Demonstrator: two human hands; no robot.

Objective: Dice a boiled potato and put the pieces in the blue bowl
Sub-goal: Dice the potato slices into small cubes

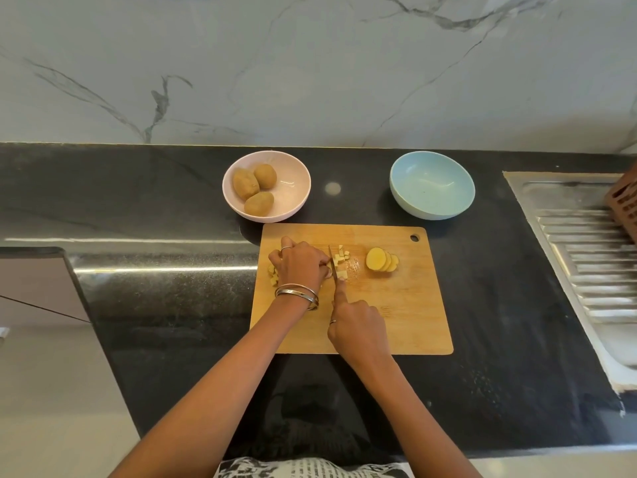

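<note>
Dicing in progress on the wooden cutting board (pixel 396 322), which lies on the dark countertop (pixel 172 201). The left hand (pixel 300 263) curls down over a cluster of potato strips, pinning them so they cannot roll or spread under the blade. The right hand (pixel 358 326) is wrapped round the handle of the knife (pixel 331 262), with the forefinger laid along the spine to steer the cut; the blade stands just beside the left fingertips. Cut cubes (pixel 339 258) lie just right of the blade, and a few more show at the left edge of the holding hand. A fanned row of potato slices (pixel 381 259) waits further right, kept apart from the finished pieces (presumably next in line). The blue bowl (pixel 432 184) sits behind the board's right corner, holding nothing as yet, near enough for transfer. A pink bowl (pixel 296 188) behind the left corner holds three whole potatoes (pixel 255 188).
</note>
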